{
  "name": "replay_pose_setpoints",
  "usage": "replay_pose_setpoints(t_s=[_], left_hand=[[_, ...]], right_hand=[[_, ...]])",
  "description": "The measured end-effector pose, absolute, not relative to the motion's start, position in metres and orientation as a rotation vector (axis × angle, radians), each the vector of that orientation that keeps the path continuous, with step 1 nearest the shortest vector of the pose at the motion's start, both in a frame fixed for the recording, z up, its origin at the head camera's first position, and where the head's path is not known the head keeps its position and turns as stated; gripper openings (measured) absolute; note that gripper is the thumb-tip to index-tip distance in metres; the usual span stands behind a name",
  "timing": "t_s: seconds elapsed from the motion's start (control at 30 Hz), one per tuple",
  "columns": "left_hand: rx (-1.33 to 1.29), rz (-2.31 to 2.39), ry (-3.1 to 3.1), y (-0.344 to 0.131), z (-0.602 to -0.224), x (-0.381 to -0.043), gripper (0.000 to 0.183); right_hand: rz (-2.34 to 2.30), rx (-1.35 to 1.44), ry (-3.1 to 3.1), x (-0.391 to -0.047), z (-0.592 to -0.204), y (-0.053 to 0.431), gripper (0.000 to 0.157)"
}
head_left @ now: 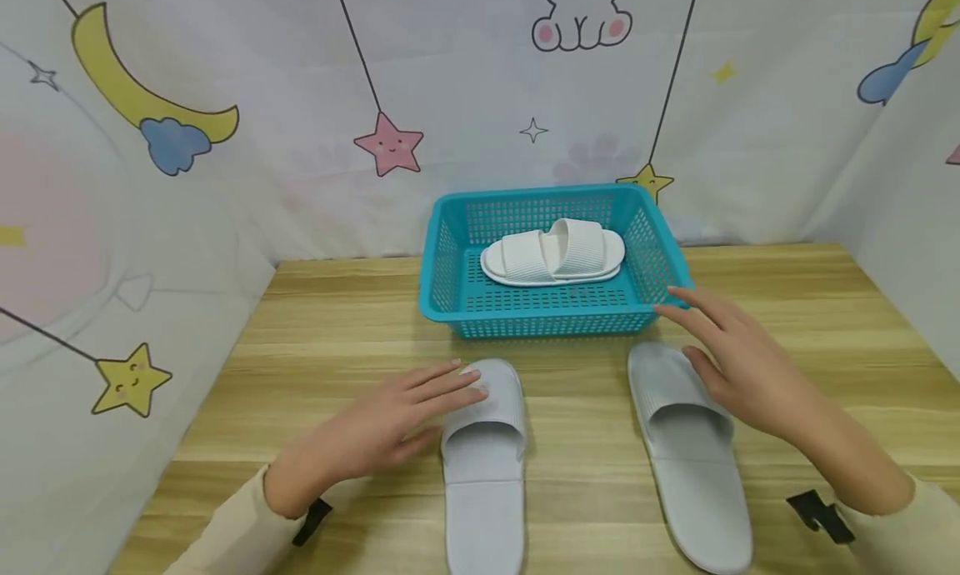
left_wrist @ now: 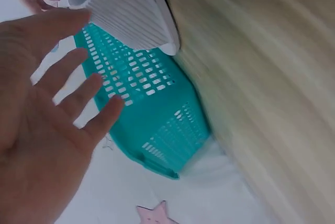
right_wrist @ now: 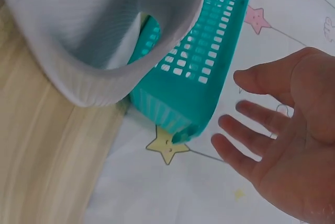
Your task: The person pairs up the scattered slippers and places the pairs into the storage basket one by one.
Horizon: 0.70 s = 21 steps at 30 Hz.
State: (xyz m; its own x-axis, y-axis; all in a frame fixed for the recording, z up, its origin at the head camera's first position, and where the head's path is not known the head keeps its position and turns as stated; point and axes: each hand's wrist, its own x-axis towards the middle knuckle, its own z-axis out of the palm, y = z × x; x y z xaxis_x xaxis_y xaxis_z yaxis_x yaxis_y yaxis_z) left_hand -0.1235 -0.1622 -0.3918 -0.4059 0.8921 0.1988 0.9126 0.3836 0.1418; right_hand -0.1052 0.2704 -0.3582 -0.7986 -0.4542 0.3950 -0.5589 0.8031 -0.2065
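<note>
Two grey slippers lie on the wooden table, toes toward the back. My left hand hovers by the toe of the left slipper, its fingers loosely extended and holding nothing. Over the right slipper my right hand is raised, fingers spread and gripping nothing, with fingertips near the basket's front right corner. Behind the slippers stands a blue-green plastic basket. Inside it rests a pair of white slippers, set together. Both wrist views show bare palms with parted fingers beside a slipper's strap.
The wooden table meets a white patterned cloth at the back and both sides. A black strap piece shows at the left wrist, another at the right.
</note>
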Motion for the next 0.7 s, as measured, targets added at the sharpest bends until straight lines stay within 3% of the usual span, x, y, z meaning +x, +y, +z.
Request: replay_pose_setpoints(t_s=[0.33,0.7], left_hand=[[-1.723,-0.081,-2.617,-0.146,-0.394,-0.112,0.092],[-1.724,0.007,-2.672,-0.138,-0.394,-0.110,0.109]], right_hand=[[0.334,1.035,-2.819,-0.086,-0.366,0.291,0.073],[0.369,1.095,-2.810,-0.080,-0.381,0.292,0.073]])
